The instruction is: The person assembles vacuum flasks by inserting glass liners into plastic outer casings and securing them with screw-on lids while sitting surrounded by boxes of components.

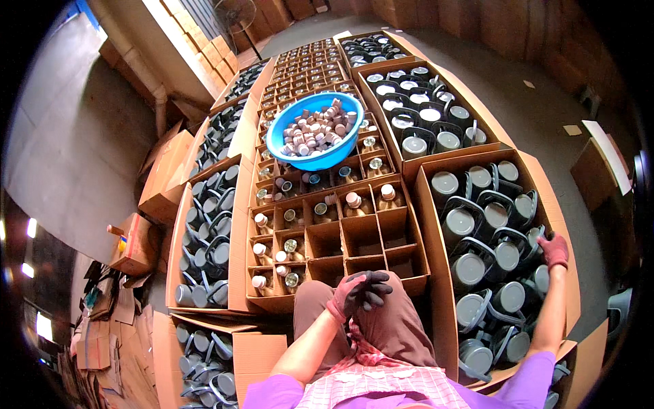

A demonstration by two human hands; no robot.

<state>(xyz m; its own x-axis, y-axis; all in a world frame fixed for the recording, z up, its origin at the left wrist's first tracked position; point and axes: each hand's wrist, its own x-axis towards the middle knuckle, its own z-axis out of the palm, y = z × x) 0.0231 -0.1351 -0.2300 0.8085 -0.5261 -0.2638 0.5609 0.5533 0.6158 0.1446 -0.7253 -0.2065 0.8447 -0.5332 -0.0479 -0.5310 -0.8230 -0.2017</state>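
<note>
My left hand (364,294), in a red and dark grey glove, hovers over my knees with fingers stretched out and nothing in them. My right hand (553,250), gloved likewise, reaches to the right edge of a carton (439,273) packed with dark grey, round-topped containers with loop handles (506,256). It is at a container beside the carton wall; its fingertips are hidden among the dark pieces. In front of me stands a divided carton (334,273) of shiny glass bottles, some with pale stoppers (353,200). Several of its front compartments hold no bottle.
A blue basin (315,160) full of pale stoppers rests on the bottle cartons. More cartons of handled containers (219,235) line the left side and the far right. Flattened cardboard (122,341) lies at left; a fan (235,17) stands at the back.
</note>
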